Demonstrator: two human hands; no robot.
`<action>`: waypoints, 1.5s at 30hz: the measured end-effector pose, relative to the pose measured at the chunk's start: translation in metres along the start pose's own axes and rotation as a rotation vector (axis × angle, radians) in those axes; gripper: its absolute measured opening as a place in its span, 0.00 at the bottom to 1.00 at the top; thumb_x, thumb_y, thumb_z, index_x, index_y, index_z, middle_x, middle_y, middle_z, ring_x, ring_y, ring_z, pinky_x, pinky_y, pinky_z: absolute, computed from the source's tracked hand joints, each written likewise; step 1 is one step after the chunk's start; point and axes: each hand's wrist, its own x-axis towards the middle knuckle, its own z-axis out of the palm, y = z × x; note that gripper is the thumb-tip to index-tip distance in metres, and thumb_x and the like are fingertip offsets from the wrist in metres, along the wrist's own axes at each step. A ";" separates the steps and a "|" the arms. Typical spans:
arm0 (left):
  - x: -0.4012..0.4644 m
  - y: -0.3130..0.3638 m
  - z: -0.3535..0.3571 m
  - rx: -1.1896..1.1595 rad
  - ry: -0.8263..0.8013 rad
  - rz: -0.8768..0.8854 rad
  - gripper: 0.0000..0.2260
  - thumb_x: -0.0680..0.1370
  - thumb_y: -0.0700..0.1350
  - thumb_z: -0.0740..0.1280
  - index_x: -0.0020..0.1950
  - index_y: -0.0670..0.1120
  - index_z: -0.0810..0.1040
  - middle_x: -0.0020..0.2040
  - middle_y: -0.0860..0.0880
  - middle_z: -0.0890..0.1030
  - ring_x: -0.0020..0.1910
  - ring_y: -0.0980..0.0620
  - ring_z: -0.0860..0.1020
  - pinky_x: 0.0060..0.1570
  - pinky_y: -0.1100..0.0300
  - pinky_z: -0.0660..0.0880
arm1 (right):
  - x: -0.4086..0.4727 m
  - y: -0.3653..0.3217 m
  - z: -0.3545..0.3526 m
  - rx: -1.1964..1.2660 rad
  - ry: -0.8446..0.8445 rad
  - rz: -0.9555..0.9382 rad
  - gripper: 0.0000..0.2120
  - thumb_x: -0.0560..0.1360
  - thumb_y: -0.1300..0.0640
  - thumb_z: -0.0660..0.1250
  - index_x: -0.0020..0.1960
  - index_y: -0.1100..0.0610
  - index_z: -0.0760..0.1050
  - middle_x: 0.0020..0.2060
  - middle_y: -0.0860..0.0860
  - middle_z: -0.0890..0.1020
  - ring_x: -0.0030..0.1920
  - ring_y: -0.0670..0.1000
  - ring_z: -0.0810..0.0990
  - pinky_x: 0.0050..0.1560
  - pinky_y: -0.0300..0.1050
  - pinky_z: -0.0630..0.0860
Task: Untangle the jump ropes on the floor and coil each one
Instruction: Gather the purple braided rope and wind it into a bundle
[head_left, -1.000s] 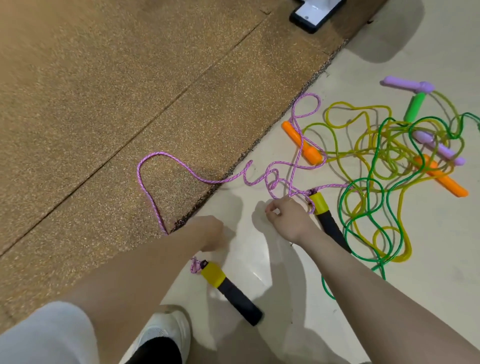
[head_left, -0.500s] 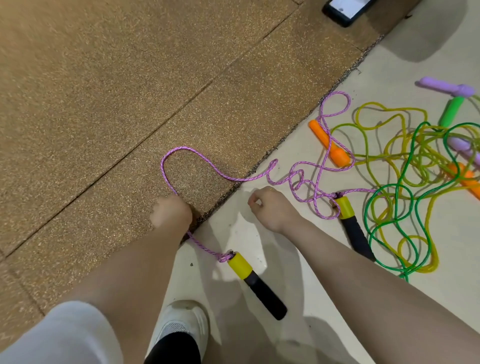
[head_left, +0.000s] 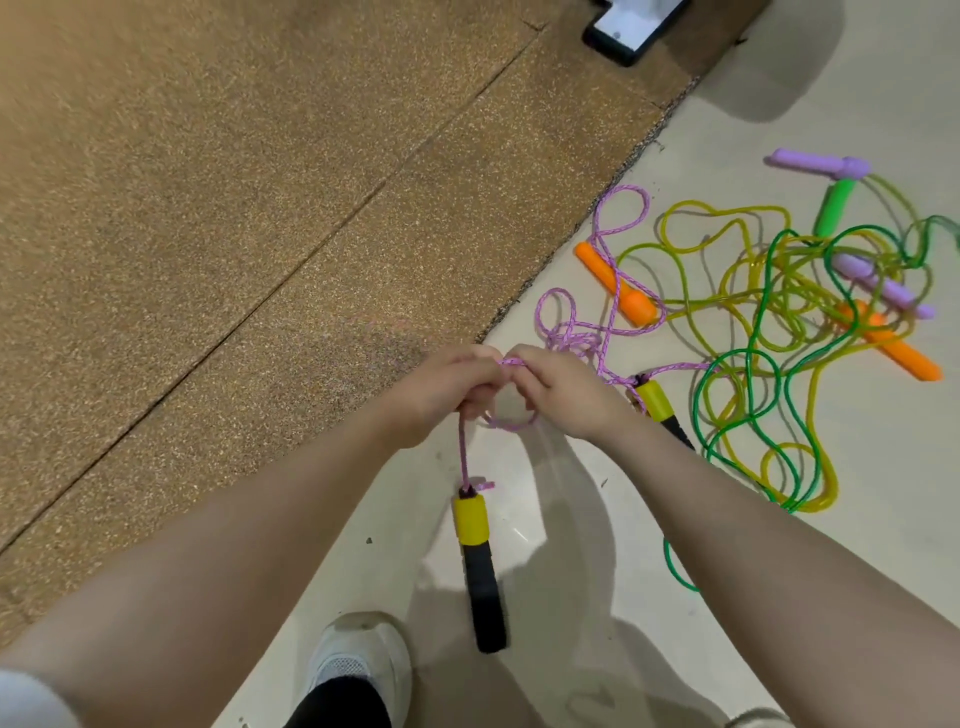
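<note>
Since a moment ago we have brought both hands together above the pale floor (head_left: 857, 545), and the pink rope (head_left: 576, 332) that trailed in a wide loop over the brown mat (head_left: 208, 208) is now gathered off it. Our left hand (head_left: 441, 392) has its fingers curled round the rope; from it a short length hangs down to the near yellow-and-black handle (head_left: 475, 561), which lies on the floor just ahead of our white shoe (head_left: 358, 660). Our right hand (head_left: 563, 392) pinches the rope where the two hands touch, and a small loop hangs between and just below them. Beyond the fingers the rope bunches in loose loops, crosses an orange handle (head_left: 615, 283), and runs to the second yellow-and-black handle (head_left: 655, 401) beside our right wrist. Farther right, the green rope (head_left: 737, 410) and yellow rope (head_left: 727, 218) lie tangled together.
</note>
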 end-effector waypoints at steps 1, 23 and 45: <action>-0.001 0.002 0.001 -0.004 -0.016 -0.010 0.07 0.74 0.40 0.62 0.36 0.41 0.68 0.27 0.51 0.60 0.24 0.56 0.59 0.26 0.64 0.57 | -0.003 0.004 -0.009 0.050 0.023 0.050 0.09 0.79 0.60 0.57 0.44 0.58 0.74 0.35 0.54 0.76 0.39 0.54 0.75 0.43 0.47 0.70; 0.018 0.031 0.068 -0.564 0.130 0.036 0.28 0.80 0.30 0.51 0.76 0.54 0.52 0.64 0.41 0.75 0.47 0.44 0.83 0.47 0.59 0.79 | -0.091 0.019 -0.039 -0.058 -0.440 0.221 0.10 0.79 0.55 0.56 0.41 0.56 0.69 0.35 0.53 0.76 0.38 0.53 0.72 0.43 0.46 0.69; -0.011 0.059 0.075 -0.199 -0.569 -0.215 0.22 0.73 0.58 0.64 0.63 0.49 0.77 0.45 0.43 0.83 0.15 0.58 0.66 0.16 0.71 0.62 | -0.085 0.038 -0.050 0.526 0.283 0.259 0.09 0.77 0.59 0.65 0.41 0.62 0.79 0.30 0.55 0.72 0.30 0.46 0.68 0.32 0.39 0.64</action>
